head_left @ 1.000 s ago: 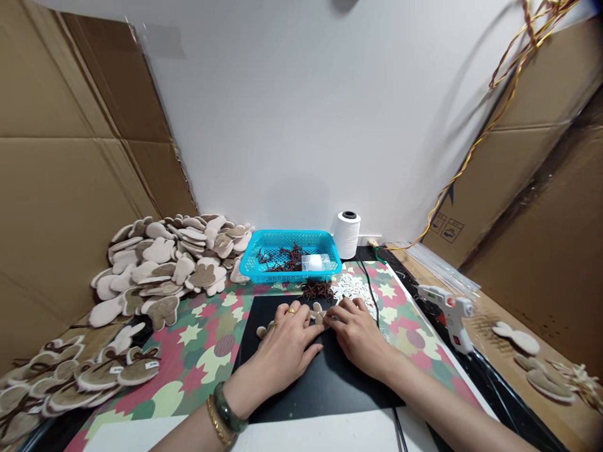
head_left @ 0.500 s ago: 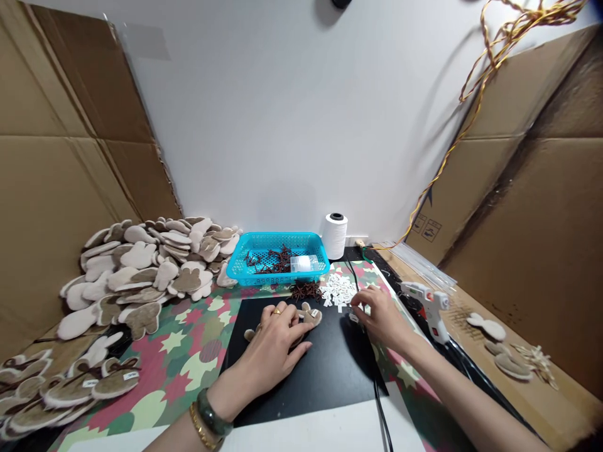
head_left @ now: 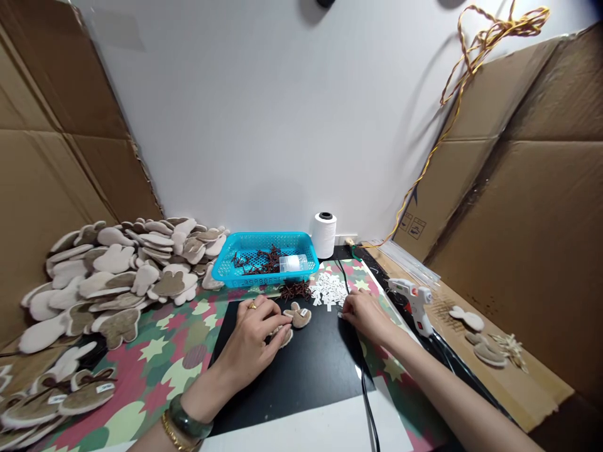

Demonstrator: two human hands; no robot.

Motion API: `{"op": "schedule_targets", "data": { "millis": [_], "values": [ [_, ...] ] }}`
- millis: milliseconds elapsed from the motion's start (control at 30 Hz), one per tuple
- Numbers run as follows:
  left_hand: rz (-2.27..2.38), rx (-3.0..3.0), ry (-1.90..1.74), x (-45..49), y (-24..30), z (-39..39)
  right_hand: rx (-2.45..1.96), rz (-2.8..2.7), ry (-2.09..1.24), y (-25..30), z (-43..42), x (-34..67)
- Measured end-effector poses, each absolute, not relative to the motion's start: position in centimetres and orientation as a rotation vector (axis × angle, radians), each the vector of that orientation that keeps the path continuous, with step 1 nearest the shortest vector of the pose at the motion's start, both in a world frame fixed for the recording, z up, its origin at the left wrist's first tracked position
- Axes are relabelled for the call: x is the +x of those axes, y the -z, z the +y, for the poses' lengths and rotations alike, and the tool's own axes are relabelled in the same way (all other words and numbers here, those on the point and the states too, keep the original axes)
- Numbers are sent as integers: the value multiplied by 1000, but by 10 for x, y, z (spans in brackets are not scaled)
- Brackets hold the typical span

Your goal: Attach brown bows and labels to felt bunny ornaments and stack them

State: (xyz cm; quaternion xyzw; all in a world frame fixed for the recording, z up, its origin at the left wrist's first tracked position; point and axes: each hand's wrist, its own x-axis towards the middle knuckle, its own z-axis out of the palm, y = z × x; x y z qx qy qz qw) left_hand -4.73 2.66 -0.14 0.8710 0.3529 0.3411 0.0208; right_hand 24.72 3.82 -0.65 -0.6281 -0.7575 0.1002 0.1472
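Now the left hand (head_left: 247, 333) rests half open on a felt rabbit (head_left: 284, 337), a second rabbit (head_left: 298, 317) slanting just beside it, nearer it than the right hand (head_left: 365, 314), which seems to pinch a small white tag (head_left: 340, 314)

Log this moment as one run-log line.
left hand: on tan felt rabbit | right hand: fingertips at small white tag
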Motion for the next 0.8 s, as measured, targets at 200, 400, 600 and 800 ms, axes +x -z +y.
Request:
{"op": "schedule_targets", "data": {
  "millis": [200,400,600,800],
  "values": [
    [1093,2700,-1068,-51,-3,28,-1756,-2128,-339,-1,41,246],
    [1061,2699,-1046,-63,-6,23,-1423,-2074,-693,-22,41,219],
    [1006,2748,-890,-76,1,12,-1147,-2182,-955,-27,50,179],
    [1032,2719,-848,-78,1,10,-1071,-2460,-737,-26,60,154]
  ]
}}
